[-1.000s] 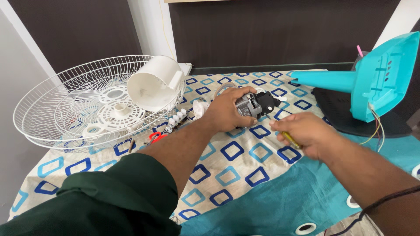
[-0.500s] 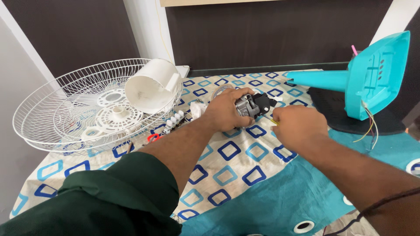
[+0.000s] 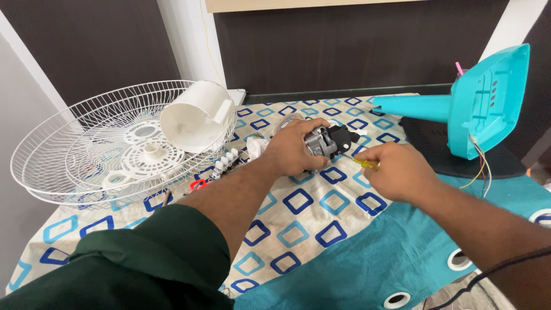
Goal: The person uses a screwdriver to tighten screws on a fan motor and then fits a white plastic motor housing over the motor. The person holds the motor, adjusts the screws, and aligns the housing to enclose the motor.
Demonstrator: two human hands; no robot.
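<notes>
Since the earlier frames the right hand (image 3: 397, 172) has moved up and left from the lower right of the cloth toward the motor (image 3: 325, 141), and its screwdriver (image 3: 366, 163) now points at the motor's lower right side; the left hand (image 3: 294, 147) has stayed on the motor.

The left hand sits at the centre of the frame, fingers curled over the top and left of the motor, gripping it against the cloth (image 3: 298, 218). The motor is a grey metal body with a black part at its right end, resting just above the middle of the frame. The right hand is closed in a loose fist around the screwdriver, of which only a short yellow stretch shows beyond the fingers; whether the tip touches the motor cannot be told.

In the upper left lies a white wire grille (image 3: 74, 155), with a white cylinder cover (image 3: 195, 117) tipped on its side against the rim and flat white plastic discs (image 3: 150, 155) inside. Between grille and motor lie small white switch knobs (image 3: 225, 163) and something small and red (image 3: 198, 184). At the upper right a turquoise fan stand (image 3: 476, 106) lies on its side on a black base (image 3: 436, 149), coloured wires (image 3: 481, 166) hanging from it. A dark green sleeve (image 3: 132, 258) fills the lower left.
</notes>
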